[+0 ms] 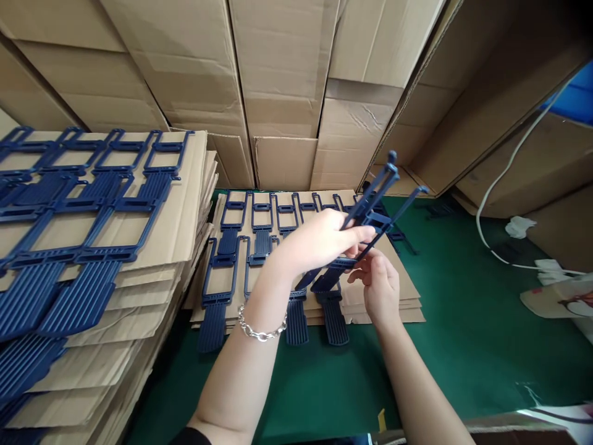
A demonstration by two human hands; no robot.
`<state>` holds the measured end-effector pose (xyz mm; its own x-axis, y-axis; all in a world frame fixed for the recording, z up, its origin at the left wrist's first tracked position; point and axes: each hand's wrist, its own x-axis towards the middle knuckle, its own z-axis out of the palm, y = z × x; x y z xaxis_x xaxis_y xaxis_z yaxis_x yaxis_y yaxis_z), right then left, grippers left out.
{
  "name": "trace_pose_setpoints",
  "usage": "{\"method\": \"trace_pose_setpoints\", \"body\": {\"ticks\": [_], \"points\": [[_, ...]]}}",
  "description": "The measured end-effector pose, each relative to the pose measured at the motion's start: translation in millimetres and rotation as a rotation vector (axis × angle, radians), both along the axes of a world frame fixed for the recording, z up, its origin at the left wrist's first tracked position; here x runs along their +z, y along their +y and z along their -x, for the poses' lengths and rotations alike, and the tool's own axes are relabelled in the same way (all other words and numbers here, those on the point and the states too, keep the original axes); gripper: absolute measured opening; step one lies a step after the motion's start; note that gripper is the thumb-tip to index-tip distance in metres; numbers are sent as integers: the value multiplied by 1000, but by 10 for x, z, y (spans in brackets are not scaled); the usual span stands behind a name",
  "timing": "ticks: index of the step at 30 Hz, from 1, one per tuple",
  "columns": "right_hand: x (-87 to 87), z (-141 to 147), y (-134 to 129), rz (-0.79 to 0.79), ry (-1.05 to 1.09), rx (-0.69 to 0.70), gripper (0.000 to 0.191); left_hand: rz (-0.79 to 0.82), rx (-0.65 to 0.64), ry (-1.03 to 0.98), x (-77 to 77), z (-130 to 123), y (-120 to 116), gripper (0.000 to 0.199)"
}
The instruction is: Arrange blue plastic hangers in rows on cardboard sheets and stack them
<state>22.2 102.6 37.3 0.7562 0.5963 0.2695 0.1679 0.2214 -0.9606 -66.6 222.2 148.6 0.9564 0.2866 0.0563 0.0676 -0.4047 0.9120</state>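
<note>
My left hand, with a silver chain bracelet on its wrist, is wrapped round dark blue plastic frames above the cardboard. They are tilted, with their long arms pointing up and right and ribbed ends down and left. My right hand is at the lower right side of these frames, fingers curled in against them; its fingertips are partly hidden. Below, more blue frames lie in two rows on stacked cardboard sheets, their ribbed ends hanging past the front edge.
A taller stack of cardboard sheets bearing several blue frames stands at the left. Large cardboard boxes line the back. On the green table, a white cable and crumpled white paper are at the right.
</note>
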Motion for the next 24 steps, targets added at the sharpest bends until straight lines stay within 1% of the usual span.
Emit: {"method": "trace_pose_setpoints", "body": {"ticks": [1, 3, 5, 7, 8, 10, 13, 15, 17, 19, 21, 24], "points": [[2, 5, -5, -45, 11, -11, 36, 5, -34, 25, -13, -32, -37, 36], [6, -8, -12, -70, -5, -85, 32, 11, -95, 67, -31, -90, -109, 35], [17, -62, -27, -49, -34, -181, 32, 5, -119, 77, -41, -125, -150, 39], [35, -157, -57, 21, -69, -258, 33, 14, -85, 39, -49, -131, -138, 42], [44, -216, -78, 77, -92, -286, 38, 18, -35, 15, -53, -122, -111, 43], [62, -341, -130, 238, -160, -298, 46, -11, 138, -28, -59, -89, -25, 44], [74, -497, -204, 586, -283, -251, 40, -147, 426, -85, -63, -25, 134, 43], [71, -555, -233, 803, -334, -193, 37, -191, 548, -127, -72, 6, 232, 40], [62, -574, -241, 951, -369, -147, 36, -197, 641, -155, -90, 19, 312, 38], [54, -570, -239, 1041, -401, -113, 36, -214, 709, -162, -112, 20, 366, 38], [53, -557, -241, 1093, -418, -85, 35, -234, 743, -155, -125, 21, 393, 38], [68, -537, -269, 1117, -430, -49, 35, -226, 741, -144, -124, 33, 393, 38]]}}
